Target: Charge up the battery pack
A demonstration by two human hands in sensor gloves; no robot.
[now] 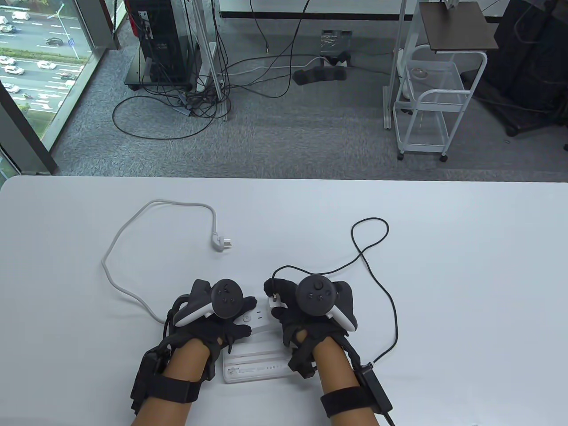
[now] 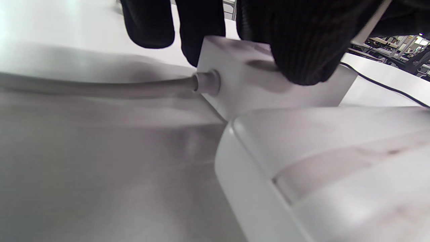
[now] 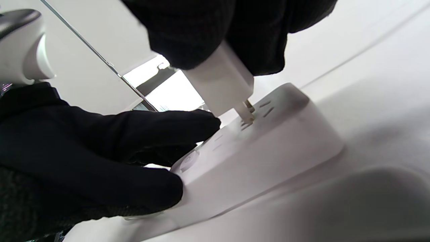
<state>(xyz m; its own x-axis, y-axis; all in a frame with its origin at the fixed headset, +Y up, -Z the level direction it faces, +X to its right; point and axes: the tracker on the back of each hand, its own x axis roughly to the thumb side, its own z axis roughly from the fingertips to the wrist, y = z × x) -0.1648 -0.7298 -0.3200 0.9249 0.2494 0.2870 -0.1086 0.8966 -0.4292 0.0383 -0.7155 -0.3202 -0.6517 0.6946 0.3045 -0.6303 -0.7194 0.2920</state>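
Note:
A white power strip (image 1: 254, 318) lies on the table, and it also shows in the left wrist view (image 2: 255, 87) and the right wrist view (image 3: 268, 148). My left hand (image 1: 246, 317) grips its left end and presses it down. My right hand (image 1: 273, 297) pinches a white charger plug (image 1: 276, 301) with a thin black cable (image 1: 377, 284). In the right wrist view the charger plug (image 3: 221, 84) is tilted, with its prong tips at the strip's socket slots. A white flat labelled box (image 1: 257, 368) lies just in front of the strip.
The strip's grey cord (image 1: 128, 230) loops left and ends in a loose wall plug (image 1: 222, 243). The black cable runs round to a black box (image 1: 377, 388) by my right forearm. The table edge (image 1: 284, 179) is far behind, with floor beyond it.

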